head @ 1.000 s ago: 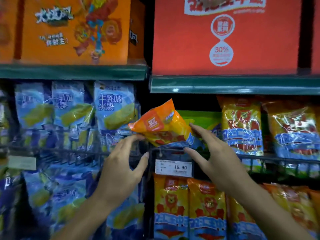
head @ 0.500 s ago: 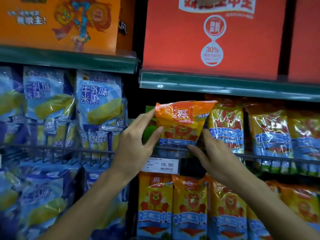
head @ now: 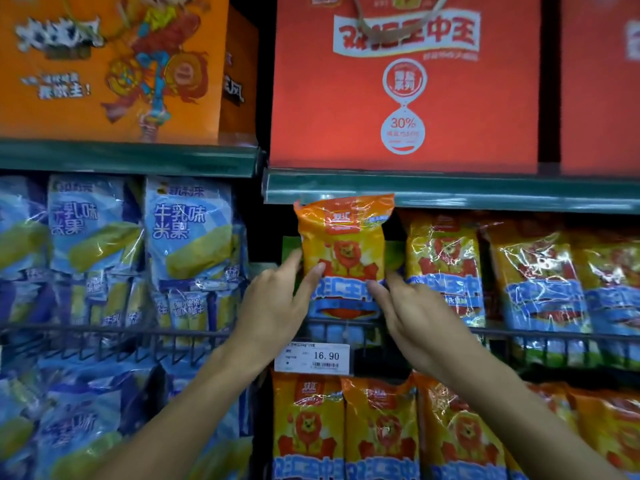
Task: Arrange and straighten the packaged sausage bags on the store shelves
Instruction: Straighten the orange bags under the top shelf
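To my far left the blue rice-snack bags (head: 188, 233) lean behind their own wire rail; they are not my concern, so I leave them be. My left hand (head: 277, 306) comes next: its fingers are spread fairly straight, with the thumb and forefinger touching the lower left edge of the orange sausage bag (head: 343, 251). That bag stands upright at the left end of the middle shelf, its top seal almost meeting the green shelf lip (head: 450, 195) above and its foot dropping behind the wire rail (head: 346, 323). A green packet (head: 394, 251) shows just behind it. My right hand (head: 415, 317) presses the bag's lower right corner with loose, nearly straight fingers, not wrapped round it.

To do this well, I judge I should keep both hands low and level, squaring the bag so its face looks straight out and its foot sits fully inside the rail. I should ease it rightwards until it lies just beside the neighbouring sausage bags (head: 446, 265), matching their height and lean. The film looks slippery and crinkly, so light, even pressure suits better than a squeeze. The price tag (head: 313, 356) hangs below the rail; I should avoid knocking it with my wrists.
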Demonstrator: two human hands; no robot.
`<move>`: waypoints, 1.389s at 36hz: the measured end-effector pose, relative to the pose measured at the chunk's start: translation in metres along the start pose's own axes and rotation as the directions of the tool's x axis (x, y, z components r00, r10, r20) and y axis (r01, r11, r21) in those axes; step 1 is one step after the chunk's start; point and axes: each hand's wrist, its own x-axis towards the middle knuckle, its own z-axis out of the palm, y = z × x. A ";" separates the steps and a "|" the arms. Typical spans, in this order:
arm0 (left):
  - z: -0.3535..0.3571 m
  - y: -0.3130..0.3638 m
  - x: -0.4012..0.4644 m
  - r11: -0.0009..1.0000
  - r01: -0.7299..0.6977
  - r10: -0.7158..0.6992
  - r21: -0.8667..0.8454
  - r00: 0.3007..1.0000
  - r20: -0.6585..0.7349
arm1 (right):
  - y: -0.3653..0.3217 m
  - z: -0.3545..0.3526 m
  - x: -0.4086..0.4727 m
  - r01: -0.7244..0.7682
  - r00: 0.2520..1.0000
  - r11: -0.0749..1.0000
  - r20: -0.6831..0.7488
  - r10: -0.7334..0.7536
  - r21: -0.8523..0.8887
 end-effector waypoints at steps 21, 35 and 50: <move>-0.007 -0.010 0.021 0.986 -0.005 -0.016 0.168 0.992 0.128 | -0.001 0.000 0.030 -0.034 0.997 0.996 -0.067 0.039 0.083; -0.011 -0.040 0.003 0.998 0.056 -0.054 -0.021 0.996 0.065 | -0.007 0.019 0.029 0.032 0.993 0.994 -0.120 -0.019 0.109; -0.006 -0.034 -0.016 0.974 -0.202 0.203 0.102 0.979 -0.008 | -0.007 0.026 0.003 0.016 0.996 1.000 -0.088 -0.015 0.015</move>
